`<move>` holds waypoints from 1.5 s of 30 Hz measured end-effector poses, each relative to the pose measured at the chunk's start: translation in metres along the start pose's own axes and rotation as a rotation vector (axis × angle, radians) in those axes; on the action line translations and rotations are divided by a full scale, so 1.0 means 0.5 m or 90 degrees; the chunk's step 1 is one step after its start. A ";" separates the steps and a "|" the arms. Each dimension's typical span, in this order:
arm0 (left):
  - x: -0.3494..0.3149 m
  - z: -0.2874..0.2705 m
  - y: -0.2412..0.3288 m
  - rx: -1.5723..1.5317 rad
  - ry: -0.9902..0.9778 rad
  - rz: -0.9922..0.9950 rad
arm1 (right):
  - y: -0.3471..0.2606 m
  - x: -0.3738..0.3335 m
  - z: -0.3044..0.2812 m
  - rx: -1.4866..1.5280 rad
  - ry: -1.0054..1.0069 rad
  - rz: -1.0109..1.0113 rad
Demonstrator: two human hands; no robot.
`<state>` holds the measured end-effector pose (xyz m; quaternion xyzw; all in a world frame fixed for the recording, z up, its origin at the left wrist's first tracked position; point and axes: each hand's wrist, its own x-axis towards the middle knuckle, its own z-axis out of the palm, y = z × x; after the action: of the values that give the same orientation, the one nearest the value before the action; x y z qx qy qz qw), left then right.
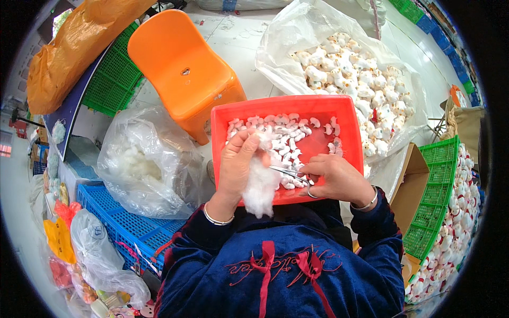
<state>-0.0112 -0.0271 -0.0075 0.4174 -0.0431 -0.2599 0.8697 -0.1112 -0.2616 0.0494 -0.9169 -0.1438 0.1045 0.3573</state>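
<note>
left hand (239, 161) grip pinches white stuffing wad (261, 185) over red tray (318, 108). right hand (335, 177) grip closed on scissors (291, 174), blades touching wad.

Fluffy white stuffing (261, 185); shiny metal scissors (290, 174); glossy red plastic tray (339, 108); smooth orange plastic chair (180, 69).

**Hidden behind fluff and fingers**

The left hand (237, 165) covers whatever its fingers pinch — the white stuffing (261, 186) masks it. The scissors (293, 175) vanish into the right hand (335, 179), handles mostly unseen. Small white pieces in the red tray (339, 108) — too small to identify.
</note>
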 end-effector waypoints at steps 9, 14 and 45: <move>0.012 -0.029 0.014 0.125 0.115 -0.037 | -0.004 -0.043 -0.065 0.215 0.002 -0.033; -0.002 -0.013 0.012 0.171 0.061 -0.049 | -0.013 -0.023 -0.065 -0.093 0.128 0.013; -0.002 -0.021 0.005 0.068 0.043 -0.153 | -0.012 0.003 -0.034 -0.289 0.085 0.058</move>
<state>-0.0080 -0.0179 -0.0124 0.4737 0.0226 -0.3451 0.8099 -0.1058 -0.2674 0.0657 -0.9842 -0.0977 0.0246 0.1454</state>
